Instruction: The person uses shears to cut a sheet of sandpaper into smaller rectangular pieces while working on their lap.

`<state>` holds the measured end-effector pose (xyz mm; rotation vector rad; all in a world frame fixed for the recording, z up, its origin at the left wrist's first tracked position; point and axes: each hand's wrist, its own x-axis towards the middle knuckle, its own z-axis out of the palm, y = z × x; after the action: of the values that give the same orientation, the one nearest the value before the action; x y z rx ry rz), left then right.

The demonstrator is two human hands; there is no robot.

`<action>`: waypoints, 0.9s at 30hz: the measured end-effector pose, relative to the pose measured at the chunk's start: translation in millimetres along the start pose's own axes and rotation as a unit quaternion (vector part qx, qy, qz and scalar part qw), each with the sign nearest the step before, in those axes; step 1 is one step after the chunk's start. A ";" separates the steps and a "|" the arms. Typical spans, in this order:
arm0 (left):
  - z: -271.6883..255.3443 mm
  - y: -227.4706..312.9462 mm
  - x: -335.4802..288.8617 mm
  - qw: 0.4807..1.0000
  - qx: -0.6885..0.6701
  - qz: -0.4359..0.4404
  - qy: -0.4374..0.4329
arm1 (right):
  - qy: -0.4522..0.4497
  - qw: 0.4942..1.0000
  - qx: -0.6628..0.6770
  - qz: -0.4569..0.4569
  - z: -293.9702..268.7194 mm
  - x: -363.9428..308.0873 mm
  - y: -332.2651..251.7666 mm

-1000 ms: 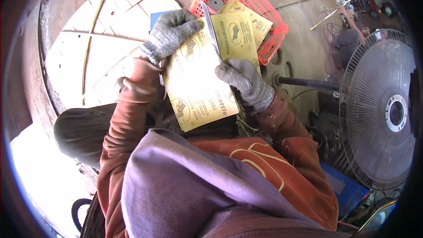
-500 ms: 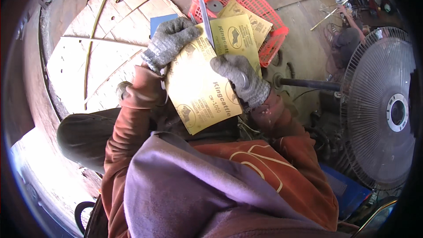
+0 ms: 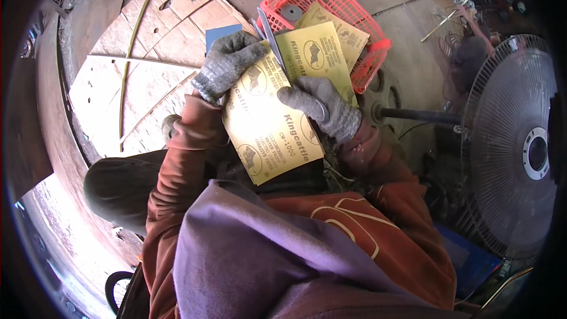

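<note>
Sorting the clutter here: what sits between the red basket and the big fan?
In the head view, between the red basket and the fan, a dark horizontal pole crosses bare floor.

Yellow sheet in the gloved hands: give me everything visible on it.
The yellow sheet looks like the paper back of sandpaper: mustard yellow with dark printed emblems and lettering, flat, slightly curled, tilted diagonally over the person's lap. The left hand, in a grey knit glove, grips its upper left edge; the right hand, gloved alike, pinches the right side. Behind its top sit more yellow sheets, reaching into a red plastic basket.
</note>
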<state>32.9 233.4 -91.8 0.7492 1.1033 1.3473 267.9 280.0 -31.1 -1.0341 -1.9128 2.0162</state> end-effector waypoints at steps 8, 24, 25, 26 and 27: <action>-6.1 1.5 -0.5 0.999 0.045 0.012 0.004 | -0.006 0.999 0.045 -0.013 4.1 11.0 -24.4; -66.0 76.0 -28.4 0.982 -0.044 0.176 0.062 | -0.058 0.996 0.028 0.069 -6.7 11.2 -19.8; -55.5 86.5 -23.9 0.981 -0.055 0.188 -0.003 | -0.071 0.991 0.013 0.111 -7.4 15.0 -17.6; -45.0 97.9 -16.7 0.980 -0.099 0.167 -0.033 | -0.071 0.992 0.016 0.099 -7.8 14.5 -16.5; -34.2 109.0 -9.6 0.977 -0.143 0.144 -0.061 | -0.071 0.994 0.020 0.086 -8.4 13.5 -15.5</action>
<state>-37.9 232.0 -1.6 0.7849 0.7005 1.6399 257.7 296.8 -21.0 -1.1079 -1.9013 2.2696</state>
